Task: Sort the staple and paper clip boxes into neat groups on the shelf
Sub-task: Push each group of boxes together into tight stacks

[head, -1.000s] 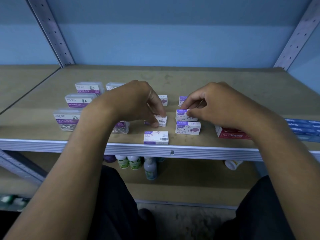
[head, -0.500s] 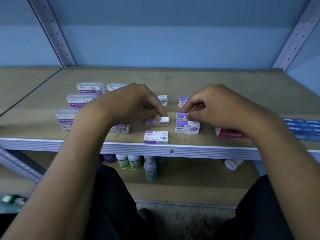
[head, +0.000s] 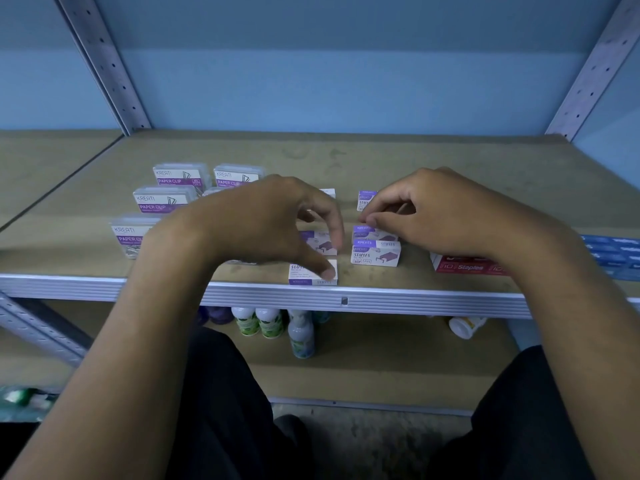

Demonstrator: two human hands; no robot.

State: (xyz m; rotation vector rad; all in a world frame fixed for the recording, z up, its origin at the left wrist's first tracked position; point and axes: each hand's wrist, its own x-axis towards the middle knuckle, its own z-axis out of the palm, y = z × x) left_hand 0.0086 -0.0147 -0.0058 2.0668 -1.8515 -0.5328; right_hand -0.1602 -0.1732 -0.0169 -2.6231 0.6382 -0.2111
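two hands work over a row of small staple boxes at the front of the shelf. the left hand arches over the white-and-purple box by the metal lip, thumb tip pressing its right end and a forefinger reaching down onto the box behind it; its fingers are bent but spread, closed round nothing. the right hand curls its fingertips against the top of the second box in the right column, just behind the front box; whether it pinches or only presses cannot be told. paper clip boxes stand grouped at left, and a red staples pack lies at right. squaring this column likely calls for light sideways nudges along the edges, keeping the front box clear of the lip. half a second earlier the left hand pinched the middle box; now that box lies flat and the thumb has dropped to the front one.
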